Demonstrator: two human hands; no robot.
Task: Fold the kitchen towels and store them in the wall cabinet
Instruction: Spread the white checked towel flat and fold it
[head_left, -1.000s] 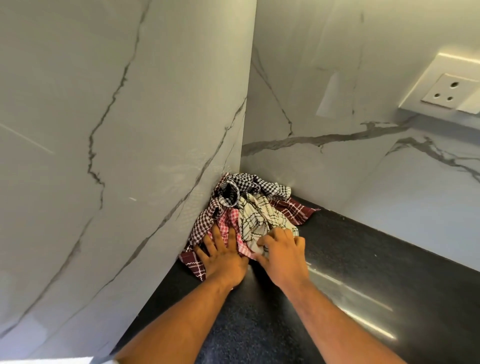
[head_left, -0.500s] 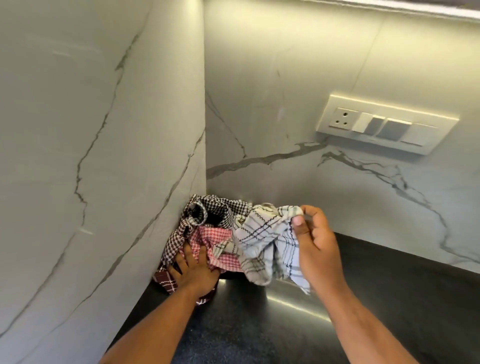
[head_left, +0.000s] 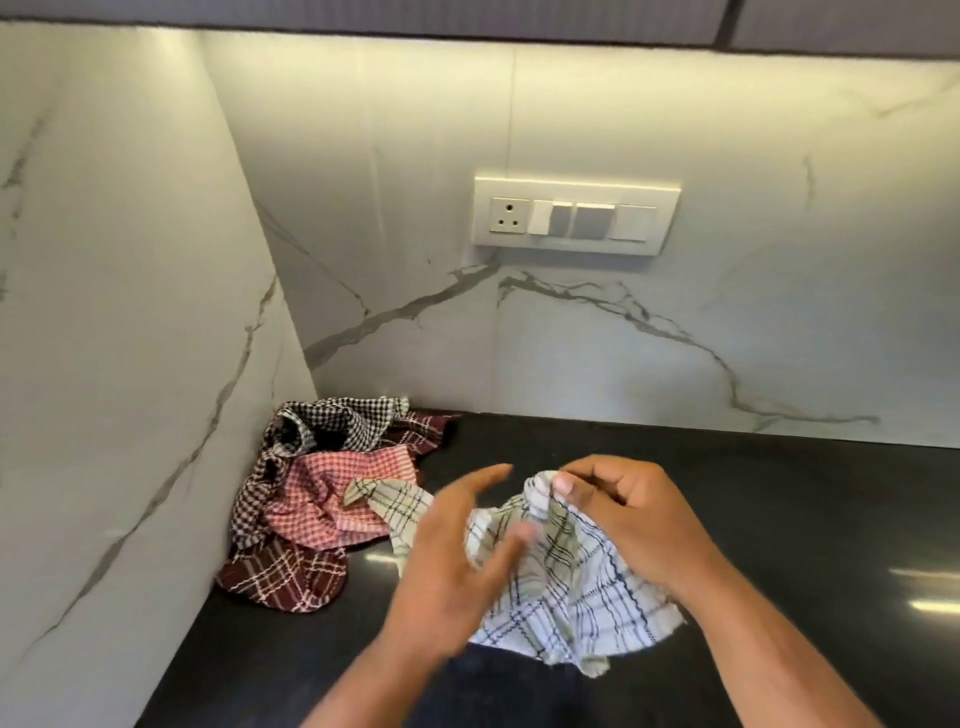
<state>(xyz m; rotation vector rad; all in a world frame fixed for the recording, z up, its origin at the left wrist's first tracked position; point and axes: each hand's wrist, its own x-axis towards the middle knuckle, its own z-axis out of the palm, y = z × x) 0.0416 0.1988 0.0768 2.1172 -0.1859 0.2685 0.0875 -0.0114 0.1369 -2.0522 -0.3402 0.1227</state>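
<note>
- My right hand (head_left: 639, 525) pinches a top edge of the white checked towel (head_left: 566, 587) between thumb and fingers (head_left: 563, 486); grip closed on cloth.
- The towel hangs bunched from that pinch and drapes down toward me, its lower hem trailing over the dark surface (head_left: 779, 519). No clear long axis yet; still crumpled.
- My left hand (head_left: 447, 566) is open, fingers spread, motion-blurred, just left of the cloth and over its left margin. Cannot tell whether it already touches the fabric.
- Key relation: the free fabric lies to the right of and below my left fingers, between the two hands. Left hand is the nearer one to the loose edge; likely job is finding a second corner to spread the towel.
- Remaining towels (head_left: 322, 493) sit heaped in the corner, to the left, against the marble wall (head_left: 130, 338); one tail of the white towel reaches toward them.
- Wall cabinet (head_left: 467, 21) only shows as an underside overhead.
</note>
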